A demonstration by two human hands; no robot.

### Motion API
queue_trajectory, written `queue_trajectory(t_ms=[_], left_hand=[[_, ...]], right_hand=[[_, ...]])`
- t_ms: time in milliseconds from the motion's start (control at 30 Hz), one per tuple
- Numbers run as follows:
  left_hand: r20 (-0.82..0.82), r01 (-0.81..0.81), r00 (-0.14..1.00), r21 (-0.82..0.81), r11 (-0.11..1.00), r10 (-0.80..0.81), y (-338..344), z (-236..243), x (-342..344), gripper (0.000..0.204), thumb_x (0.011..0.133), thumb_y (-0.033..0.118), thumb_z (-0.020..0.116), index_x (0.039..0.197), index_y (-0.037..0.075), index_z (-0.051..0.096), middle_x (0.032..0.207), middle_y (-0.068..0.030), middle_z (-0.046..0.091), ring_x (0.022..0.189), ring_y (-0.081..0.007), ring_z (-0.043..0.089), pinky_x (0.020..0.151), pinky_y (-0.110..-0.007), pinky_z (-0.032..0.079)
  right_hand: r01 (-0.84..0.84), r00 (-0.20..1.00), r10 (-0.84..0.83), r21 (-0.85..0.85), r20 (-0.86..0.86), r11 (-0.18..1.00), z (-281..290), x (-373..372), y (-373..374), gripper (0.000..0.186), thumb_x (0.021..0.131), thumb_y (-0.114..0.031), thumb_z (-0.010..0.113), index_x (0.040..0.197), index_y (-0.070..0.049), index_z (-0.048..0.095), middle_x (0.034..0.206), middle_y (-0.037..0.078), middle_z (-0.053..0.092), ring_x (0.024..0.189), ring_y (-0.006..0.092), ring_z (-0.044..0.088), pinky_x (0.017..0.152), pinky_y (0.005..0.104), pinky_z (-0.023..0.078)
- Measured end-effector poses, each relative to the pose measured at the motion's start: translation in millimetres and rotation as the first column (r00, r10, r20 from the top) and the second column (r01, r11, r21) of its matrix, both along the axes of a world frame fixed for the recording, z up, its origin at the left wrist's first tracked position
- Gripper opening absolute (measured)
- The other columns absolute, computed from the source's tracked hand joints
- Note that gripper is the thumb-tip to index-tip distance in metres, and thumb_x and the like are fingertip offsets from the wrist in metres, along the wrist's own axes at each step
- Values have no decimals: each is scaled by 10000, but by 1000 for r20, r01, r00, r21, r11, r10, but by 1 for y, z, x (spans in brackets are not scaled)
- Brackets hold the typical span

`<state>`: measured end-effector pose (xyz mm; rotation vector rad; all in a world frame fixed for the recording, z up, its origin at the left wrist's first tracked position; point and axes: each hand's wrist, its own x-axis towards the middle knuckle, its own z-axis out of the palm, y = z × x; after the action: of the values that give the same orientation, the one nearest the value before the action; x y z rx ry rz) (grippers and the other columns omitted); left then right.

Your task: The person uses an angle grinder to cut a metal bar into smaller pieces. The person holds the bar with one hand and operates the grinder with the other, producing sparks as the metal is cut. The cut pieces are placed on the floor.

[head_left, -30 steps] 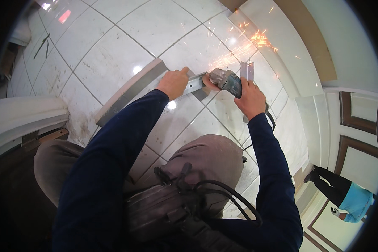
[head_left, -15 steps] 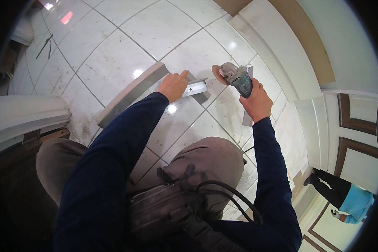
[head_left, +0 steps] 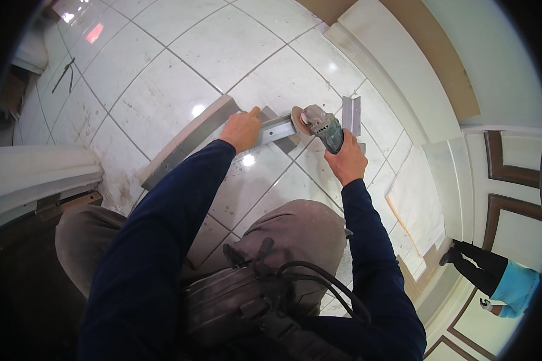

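My right hand (head_left: 347,159) is wrapped round the body of a small dark green angle grinder (head_left: 326,133). The grinder's reddish-brown disc (head_left: 300,121) is at the right end of a silver metal profile (head_left: 274,131); whether it touches the metal, I cannot tell. With its fingers closed over the profile, my left hand (head_left: 241,130) holds it down. Under the profile lies a short grey piece (head_left: 290,144), crossing it. A long grey bar (head_left: 183,145) slants across the tiles beneath my left hand and forearm.
A short grey angle piece (head_left: 352,114) lies on the tiled floor (head_left: 180,72) beyond the grinder. White panels (head_left: 382,57) line the right. At the far right stands another person (head_left: 494,274) in a light blue top. A dark thin strip (head_left: 63,75) lies at the far left.
My right hand has brought the grinder leftward, so its disc has gone from clear of the metal profile to its right end. My left hand has shifted slightly left.
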<state>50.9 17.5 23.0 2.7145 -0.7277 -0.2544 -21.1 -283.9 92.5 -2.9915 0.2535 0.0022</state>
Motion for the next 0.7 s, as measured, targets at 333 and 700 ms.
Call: queue_trajectory(t_ms=[333, 700], left_hand=[[-30, -72, 997, -2, 997, 72, 4, -8, 4, 129, 932, 154, 648, 953, 63, 737, 1107, -122, 639, 996, -344, 692, 869, -476, 561], [-111, -42, 993, 52, 998, 47, 2, -14, -1, 304, 894, 201, 670, 1149, 53, 743, 1203, -184, 703, 1081, -367, 692, 957, -471, 550]], right_hand=[[-17, 994, 12, -48, -107, 999, 7, 2, -3, 665, 788, -283, 789, 1379, -129, 528, 1230, 126, 658, 1111, 350, 686, 882, 490, 590], [-83, 965, 50, -121, -259, 989, 14, -29, -28, 691, 774, -285, 795, 1395, -138, 531, 1232, 118, 658, 1122, 344, 685, 870, 489, 596]])
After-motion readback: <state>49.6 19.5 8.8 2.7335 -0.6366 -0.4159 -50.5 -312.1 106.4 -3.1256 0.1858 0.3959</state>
